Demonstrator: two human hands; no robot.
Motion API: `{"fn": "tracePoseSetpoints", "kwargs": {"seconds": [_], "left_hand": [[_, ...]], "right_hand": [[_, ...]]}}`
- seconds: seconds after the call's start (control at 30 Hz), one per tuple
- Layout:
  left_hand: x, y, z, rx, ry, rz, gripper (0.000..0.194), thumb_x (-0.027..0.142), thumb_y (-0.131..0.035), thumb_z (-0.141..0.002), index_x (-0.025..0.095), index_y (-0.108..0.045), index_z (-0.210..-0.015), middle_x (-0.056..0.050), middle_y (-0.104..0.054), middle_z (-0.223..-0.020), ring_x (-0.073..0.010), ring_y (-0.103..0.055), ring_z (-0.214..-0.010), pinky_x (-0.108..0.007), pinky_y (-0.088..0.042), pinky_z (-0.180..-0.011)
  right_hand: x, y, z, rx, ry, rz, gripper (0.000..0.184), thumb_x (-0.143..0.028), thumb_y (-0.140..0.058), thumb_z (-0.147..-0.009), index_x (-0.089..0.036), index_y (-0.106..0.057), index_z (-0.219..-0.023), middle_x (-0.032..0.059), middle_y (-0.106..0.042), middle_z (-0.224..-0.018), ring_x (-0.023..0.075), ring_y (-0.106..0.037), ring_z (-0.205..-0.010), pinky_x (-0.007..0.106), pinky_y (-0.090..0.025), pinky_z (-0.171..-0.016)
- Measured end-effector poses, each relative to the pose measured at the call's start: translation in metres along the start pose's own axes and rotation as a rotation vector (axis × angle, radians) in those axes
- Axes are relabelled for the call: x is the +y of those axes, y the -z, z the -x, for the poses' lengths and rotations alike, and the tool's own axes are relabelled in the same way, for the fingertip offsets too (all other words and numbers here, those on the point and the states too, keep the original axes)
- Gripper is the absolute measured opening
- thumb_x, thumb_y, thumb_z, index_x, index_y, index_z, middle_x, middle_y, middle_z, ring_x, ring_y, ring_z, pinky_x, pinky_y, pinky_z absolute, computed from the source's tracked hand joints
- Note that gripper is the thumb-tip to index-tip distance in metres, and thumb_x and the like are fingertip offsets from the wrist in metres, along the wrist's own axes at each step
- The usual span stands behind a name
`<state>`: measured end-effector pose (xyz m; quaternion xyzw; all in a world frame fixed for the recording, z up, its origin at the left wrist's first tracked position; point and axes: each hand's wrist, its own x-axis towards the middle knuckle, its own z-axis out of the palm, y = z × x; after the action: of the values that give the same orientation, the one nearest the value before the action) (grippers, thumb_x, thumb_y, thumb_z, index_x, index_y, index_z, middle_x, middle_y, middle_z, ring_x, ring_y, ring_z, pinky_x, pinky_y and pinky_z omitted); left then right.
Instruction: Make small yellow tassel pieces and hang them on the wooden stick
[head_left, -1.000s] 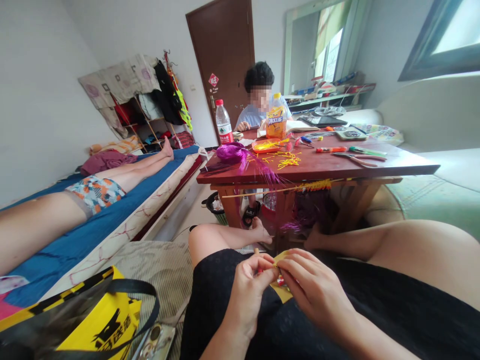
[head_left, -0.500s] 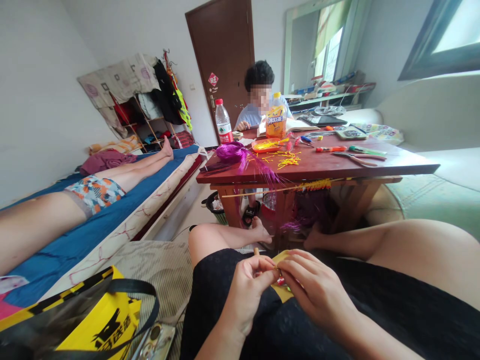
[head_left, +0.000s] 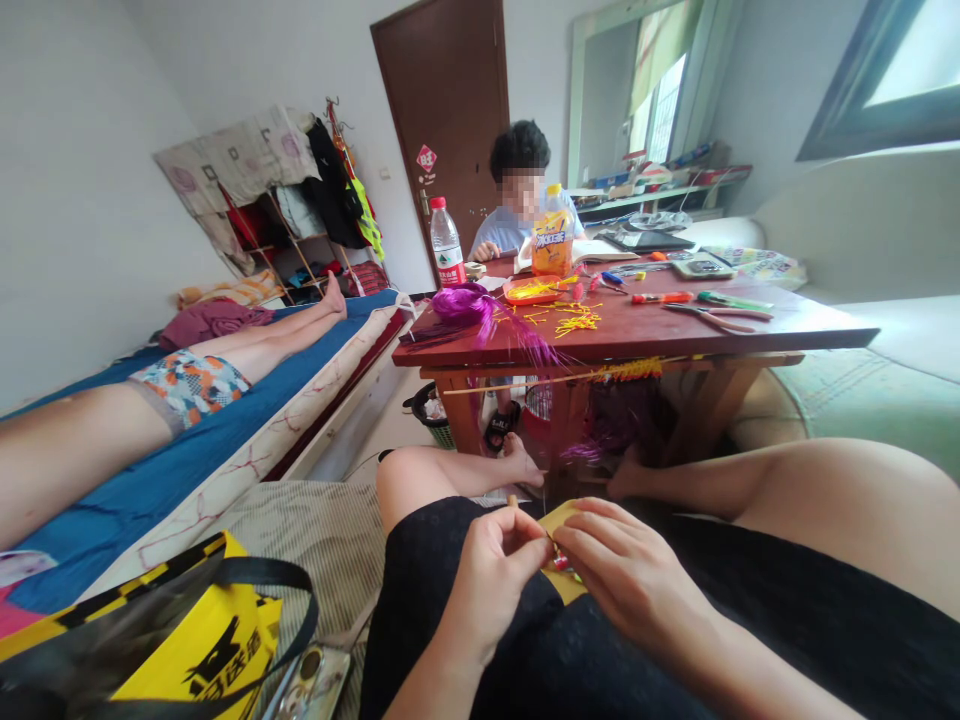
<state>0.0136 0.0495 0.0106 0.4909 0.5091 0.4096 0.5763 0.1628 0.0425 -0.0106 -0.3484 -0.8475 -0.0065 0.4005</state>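
My left hand (head_left: pixel 499 575) and my right hand (head_left: pixel 626 570) meet over my lap, both pinching a small yellow craft piece (head_left: pixel 561 518) with a bit of red at the fingertips. A thin stick end (head_left: pixel 513 502) pokes up above my left thumb. Most of the piece is hidden by my fingers. My legs reach toward a low red-brown table (head_left: pixel 675 335).
On the table lie purple tinsel (head_left: pixel 469 305), yellow strips (head_left: pixel 576 324), an orange tray (head_left: pixel 531 291), pens, scissors and two bottles (head_left: pixel 447 243). A person sits behind the table. Another person lies on the blue bed (head_left: pixel 225 430) at left. A yellow bag (head_left: pixel 202 640) sits at lower left.
My hands have shifted slightly lower and closer together on the yellow piece; fingers keep working it. Nothing else in the room has moved.
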Motion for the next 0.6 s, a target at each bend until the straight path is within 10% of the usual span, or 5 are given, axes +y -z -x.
{"fn": "tracePoseSetpoints", "kwargs": {"seconds": [0.6], "left_hand": [[-0.0022, 0.0073, -0.0049, -0.170, 0.161, 0.248, 0.025, 0.028, -0.077, -0.055, 0.011, -0.059, -0.063, -0.001, -0.061, -0.055, -0.0106, -0.055, -0.050, -0.022, -0.042, -0.056]], "right_hand": [[-0.0005, -0.0005, 0.0005, -0.007, 0.011, -0.033, 0.027, -0.009, -0.034, -0.088, -0.015, -0.056, -0.073, 0.0026, -0.060, -0.065, 0.0130, -0.056, -0.059, 0.032, -0.048, -0.078]]}}
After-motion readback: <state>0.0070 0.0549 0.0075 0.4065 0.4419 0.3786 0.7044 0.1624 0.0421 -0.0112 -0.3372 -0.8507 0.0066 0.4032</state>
